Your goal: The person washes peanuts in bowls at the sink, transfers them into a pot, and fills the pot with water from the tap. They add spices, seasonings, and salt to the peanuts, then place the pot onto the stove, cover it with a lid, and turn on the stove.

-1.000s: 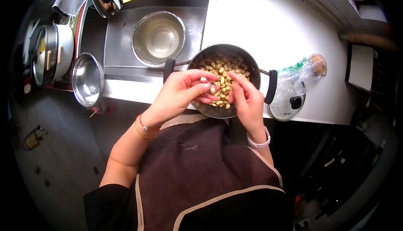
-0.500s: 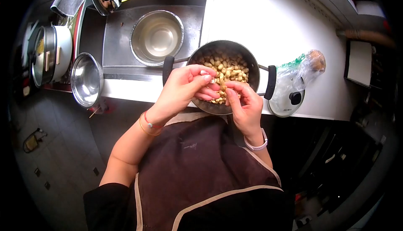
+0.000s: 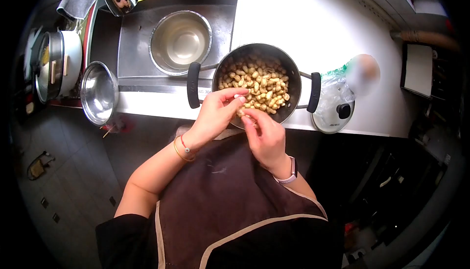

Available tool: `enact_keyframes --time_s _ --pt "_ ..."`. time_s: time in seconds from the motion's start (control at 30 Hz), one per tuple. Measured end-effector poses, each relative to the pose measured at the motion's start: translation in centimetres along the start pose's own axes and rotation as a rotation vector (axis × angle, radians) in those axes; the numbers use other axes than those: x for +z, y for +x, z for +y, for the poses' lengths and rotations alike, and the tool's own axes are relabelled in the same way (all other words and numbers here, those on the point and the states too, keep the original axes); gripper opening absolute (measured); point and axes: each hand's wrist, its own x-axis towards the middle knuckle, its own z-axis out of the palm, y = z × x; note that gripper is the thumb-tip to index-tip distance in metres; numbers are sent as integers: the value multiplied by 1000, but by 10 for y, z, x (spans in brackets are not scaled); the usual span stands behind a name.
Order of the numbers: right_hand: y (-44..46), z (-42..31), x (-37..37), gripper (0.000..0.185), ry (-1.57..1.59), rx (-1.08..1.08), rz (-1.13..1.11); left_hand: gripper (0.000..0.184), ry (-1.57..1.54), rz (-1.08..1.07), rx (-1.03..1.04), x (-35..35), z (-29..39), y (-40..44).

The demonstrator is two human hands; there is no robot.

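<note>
A dark two-handled pot (image 3: 297, 76) holds a heap of unshelled peanuts (image 3: 264, 83). Over its near rim my two hands meet, fingertips almost touching. My left hand (image 3: 215, 115) is closed, thumb against the fingers, at a small peanut (image 3: 241, 113). From the other side my right hand (image 3: 268, 139) pinches at the same peanut with thumb and forefinger. The fingers cover most of it, so whether its shell is cracked is hidden.
Left of the pot, a metal bowl (image 3: 180, 43) sits in the sink (image 3: 132, 39). A second steel bowl (image 3: 99, 93) rests at the counter's edge. A glass lid (image 3: 333, 115) and a plastic bag (image 3: 338, 80) lie right of the pot on the white counter (image 3: 313, 19).
Both hands have come lower and nearer my body, the right one also leftward. They have drawn close together at the pot's near rim, uncovering more of the peanuts.
</note>
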Motion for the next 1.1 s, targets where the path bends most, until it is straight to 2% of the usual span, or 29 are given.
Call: enact_keyframes --time_s 0.07,0.17,0.23,0.3,0.37,0.4,0.53,0.57,0.6,0.63,0.7,0.73,0.77,0.83,0.87,0.9,0.97,1.0,1.03,1.07,1.1 --pt "0 -1 -2 14 39 131 48 24 -39 -73 -31 -5 4 -1" --pt "2 15 6 13 116 183 84 19 -55 -64 -33 1 -1 -1" --pt "5 23 7 14 74 163 109 17 -48 -47 -59 1 2 0" --pt "8 28 4 14 -70 185 32 18 -41 -27 -87 -2 2 0" --pt "8 32 3 16 -124 182 18 25 -29 60 -51 -5 1 3" --pt "8 30 2 16 -134 179 29 33 142 65 -15 -5 3 4" --pt "15 32 -2 20 -62 202 52 41 287 -80 29 -6 7 9" --pt "22 38 -5 20 -62 202 52 44 426 -91 86 -7 7 11" --pt "36 49 -10 18 -270 75 101 47 566 -101 143 -8 7 12" --pt "49 60 -13 17 -477 -52 151 47 568 -102 141 -5 9 13" --pt "74 82 -14 8 -755 20 -52 48 1117 16 467 4 15 13" --pt "85 88 -12 7 -826 9 -141 29 1296 -40 486 5 13 17" --pt "94 91 -10 6 -899 -3 -229 29 1295 -42 492 8 14 20" --pt "104 90 -5 5 -936 -89 -232 25 1458 96 740 14 16 25" --pt "106 92 -3 5 -939 -92 -269 30 1468 68 713 14 17 26" --pt "108 92 -3 6 -943 -97 -307 30 1465 70 715 12 16 26" --pt "104 83 -11 5 -920 -69 -273 26 984 81 735 6 15 26" --pt "100 83 -13 8 -761 -49 -136 22 869 73 631 2 18 23" --pt "96 83 -15 12 -598 -28 -4 22 863 82 636 -4 18 22" --pt "93 70 -25 19 -330 101 -22 21 501 -2 388 -9 18 22" --pt "90 54 -32 18 -7 346 -57 20 137 -85 143 -14 19 22"
